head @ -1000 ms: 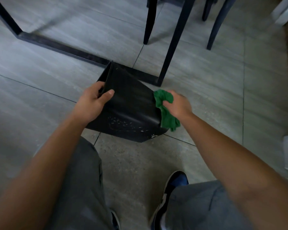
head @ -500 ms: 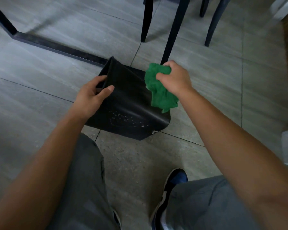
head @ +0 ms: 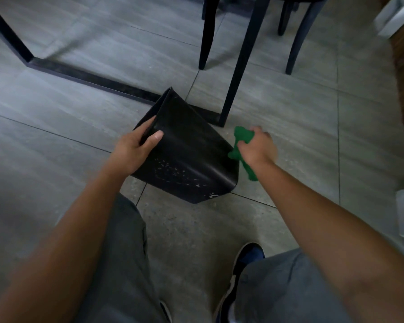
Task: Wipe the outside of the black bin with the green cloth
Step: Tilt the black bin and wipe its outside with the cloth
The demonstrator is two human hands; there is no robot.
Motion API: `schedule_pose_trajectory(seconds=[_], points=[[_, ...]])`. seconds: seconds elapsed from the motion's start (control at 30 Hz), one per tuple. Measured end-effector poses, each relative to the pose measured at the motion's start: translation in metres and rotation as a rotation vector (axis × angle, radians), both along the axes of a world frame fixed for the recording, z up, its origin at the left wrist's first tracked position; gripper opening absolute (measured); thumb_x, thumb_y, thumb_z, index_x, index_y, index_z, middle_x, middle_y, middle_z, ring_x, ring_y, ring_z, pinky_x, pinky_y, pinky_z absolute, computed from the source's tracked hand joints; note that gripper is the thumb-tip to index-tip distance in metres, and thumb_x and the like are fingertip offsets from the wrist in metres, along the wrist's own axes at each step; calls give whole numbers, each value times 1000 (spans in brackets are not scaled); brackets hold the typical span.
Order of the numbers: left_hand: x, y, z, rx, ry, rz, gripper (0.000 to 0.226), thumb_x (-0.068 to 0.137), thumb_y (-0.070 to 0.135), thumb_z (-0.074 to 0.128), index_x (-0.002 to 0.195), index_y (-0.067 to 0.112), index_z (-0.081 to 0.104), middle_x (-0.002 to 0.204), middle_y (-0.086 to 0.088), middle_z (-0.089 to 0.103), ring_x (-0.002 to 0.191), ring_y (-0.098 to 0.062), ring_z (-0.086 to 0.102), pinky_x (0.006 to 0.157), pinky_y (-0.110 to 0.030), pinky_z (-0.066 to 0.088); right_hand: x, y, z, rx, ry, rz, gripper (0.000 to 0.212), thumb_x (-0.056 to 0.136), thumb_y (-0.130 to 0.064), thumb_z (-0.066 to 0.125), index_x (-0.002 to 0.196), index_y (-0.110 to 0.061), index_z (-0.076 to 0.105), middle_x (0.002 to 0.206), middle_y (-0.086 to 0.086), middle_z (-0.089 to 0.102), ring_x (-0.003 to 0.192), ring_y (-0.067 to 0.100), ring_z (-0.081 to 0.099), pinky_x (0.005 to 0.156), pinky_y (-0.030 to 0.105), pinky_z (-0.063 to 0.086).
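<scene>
The black bin [head: 191, 155] looks like smooth, faintly glossy plastic (pale-flecked low down); the green cloth [head: 243, 141] soft.

right hand [head: 257, 151]: down from the far upper part of the black bin's [head: 191, 155] right side to its near right edge | green cloth [head: 242, 145]: off the bin's top face, now bunched beside that right wall, tail hanging

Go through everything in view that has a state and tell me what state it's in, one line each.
Bin: tilted on the floor, pale specks on its near face.
Cloth: bunched, at the bin's right side.
Left hand: gripping the bin's rim.
Right hand: closed on the cloth.
</scene>
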State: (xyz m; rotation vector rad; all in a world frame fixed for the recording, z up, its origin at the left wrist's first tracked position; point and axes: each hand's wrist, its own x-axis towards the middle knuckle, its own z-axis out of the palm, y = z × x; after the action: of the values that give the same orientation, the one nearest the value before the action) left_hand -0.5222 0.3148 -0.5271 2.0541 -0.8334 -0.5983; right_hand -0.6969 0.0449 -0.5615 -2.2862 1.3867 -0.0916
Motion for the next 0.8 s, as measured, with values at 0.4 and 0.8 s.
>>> schedule_pose_trajectory(seconds=[0.4, 0.8], points=[[-24, -21, -16, -243, 28, 213, 59, 102, 36, 58, 156, 40, 33, 136, 10, 60, 119, -2, 61, 99, -29, 54, 19, -27, 51, 137, -252, -274, 60, 88, -47, 65, 136, -16, 48, 134, 7, 46, 98, 28, 62, 82, 39, 55], [-27, -10, -24, -267, -33, 216, 53, 108, 24, 47, 158, 31, 33, 156, 1, 43, 144, -13, 41, 119, -46, 37, 13, 4, -11, 78, -328, -181, 53, 89, -39, 71, 137, -29, 53, 131, 3, 48, 94, 20, 57, 81, 32, 49]])
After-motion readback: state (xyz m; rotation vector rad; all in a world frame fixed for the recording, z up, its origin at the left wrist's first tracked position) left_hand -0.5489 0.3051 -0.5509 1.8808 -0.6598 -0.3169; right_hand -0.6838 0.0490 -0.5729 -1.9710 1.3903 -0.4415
